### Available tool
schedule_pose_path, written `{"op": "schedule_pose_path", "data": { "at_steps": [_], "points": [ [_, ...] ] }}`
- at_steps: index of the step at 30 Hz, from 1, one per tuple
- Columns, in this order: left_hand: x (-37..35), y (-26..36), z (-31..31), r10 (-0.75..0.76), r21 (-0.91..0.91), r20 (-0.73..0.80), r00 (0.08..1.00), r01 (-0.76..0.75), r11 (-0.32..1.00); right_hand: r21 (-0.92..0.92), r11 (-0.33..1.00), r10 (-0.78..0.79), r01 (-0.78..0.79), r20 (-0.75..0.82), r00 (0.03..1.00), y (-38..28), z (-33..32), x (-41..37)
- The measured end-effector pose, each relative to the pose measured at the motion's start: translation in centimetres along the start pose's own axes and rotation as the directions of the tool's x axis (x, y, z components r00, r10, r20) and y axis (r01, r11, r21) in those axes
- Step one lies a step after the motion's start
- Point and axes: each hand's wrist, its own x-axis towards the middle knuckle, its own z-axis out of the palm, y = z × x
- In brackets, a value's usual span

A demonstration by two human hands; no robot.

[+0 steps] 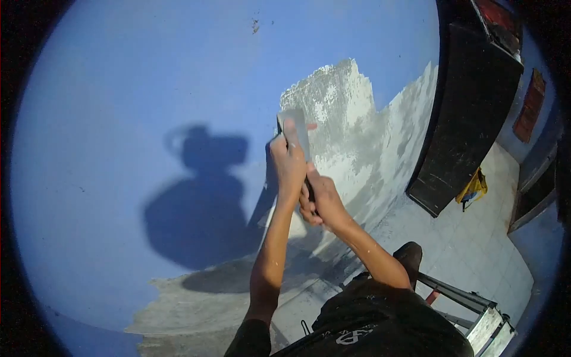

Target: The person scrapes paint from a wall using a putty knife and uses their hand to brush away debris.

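My left hand (pixel 288 157) is closed on the upper part of a flat grey scraper (pixel 302 128), with a finger laid along its blade. Below it, my right hand (pixel 321 196) wraps round the tool's dark handle, most of which the fingers hide. The blade lies against the wall at the border between blue paint (pixel 232 77) and a bare grey and white patch (pixel 357 125).
A tall black cabinet (pixel 467 113) stands at the right, with a yellow bag (pixel 474 189) by its base. A metal ladder (pixel 488 327) is at the lower right, above a tiled floor (pixel 464 250). Shadows fall on the wall at left.
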Motion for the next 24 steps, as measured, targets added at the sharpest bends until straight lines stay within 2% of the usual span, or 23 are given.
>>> {"op": "schedule_pose_path", "data": {
  "at_steps": [2, 3, 4, 6, 7, 10, 14, 15, 18, 20, 22, 23, 24],
  "points": [
    [0.4, 1.9, 0.2, 0.016, 0.039, 0.005, 1.000, -0.016, 0.999, 0.093, 0.994, -0.069, 0.065, 0.040, 0.997, -1.4, 0.4, 0.0],
    [-0.1, 0.3, 0.5, 0.109, 0.051, -0.058, 0.992, -0.106, 0.993, 0.005, 1.000, -0.015, 0.015, 0.005, 1.000, -1.6, 0.6, -1.4],
    [-1.2, -0.9, 0.2, 0.129, 0.045, -0.059, 0.990, -0.126, 0.991, -0.003, 0.999, -0.034, 0.034, 0.010, 0.999, -1.0, 0.4, -2.1],
    [-3.1, -1.7, -0.3, 0.004, 0.049, -0.077, 0.997, 0.000, 0.999, 0.066, 0.979, 0.188, -0.191, 0.056, 0.981, 0.1, 0.1, -2.5],
    [-2.7, -1.5, -0.2, -0.043, 0.013, -0.059, 0.997, 0.043, 0.999, 0.001, 0.989, 0.150, -0.151, 0.036, 0.988, 0.2, 0.0, -2.2],
    [-1.8, -0.3, 0.7, -0.027, -0.012, -0.109, 0.994, 0.025, 1.000, -0.044, 0.996, 0.084, -0.082, 0.055, 0.995, -1.2, -1.1, -1.7],
    [-3.7, -2.2, 0.8, -0.077, -0.079, -0.098, 0.992, 0.070, 0.994, -0.047, 0.992, 0.120, -0.119, 0.024, 0.992, 1.0, -1.1, -2.8],
    [-3.8, -2.1, 0.3, -0.020, 0.007, -0.112, 0.994, 0.021, 1.000, -0.052, 0.988, 0.147, -0.145, 0.029, 0.989, 0.9, -0.8, -2.8],
    [-1.0, -1.2, 0.7, 0.034, -0.027, -0.121, 0.992, -0.037, 0.999, -0.059, 0.994, 0.097, -0.096, 0.012, 0.995, -0.9, -0.5, -1.2],
    [-0.9, -0.7, 1.3, -0.015, -0.062, -0.175, 0.984, 0.004, 0.998, -0.123, 0.990, 0.078, -0.074, 0.024, 0.997, -1.8, -1.0, -1.4],
    [-1.9, -1.3, 1.4, -0.025, -0.088, -0.124, 0.992, 0.014, 0.996, -0.089, 0.995, 0.041, -0.039, 0.019, 0.999, -0.7, -1.0, -2.0],
    [-2.8, -2.2, 1.5, -0.044, -0.104, -0.132, 0.990, 0.030, 0.994, -0.157, 0.982, 0.105, -0.107, -0.021, 0.994, -0.5, -1.0, -2.9],
    [-2.7, -2.2, 1.6, -0.033, -0.109, -0.139, 0.990, 0.018, 0.994, -0.166, 0.981, 0.097, -0.098, -0.014, 0.995, -0.3, -1.3, -2.7]
  ]
}}
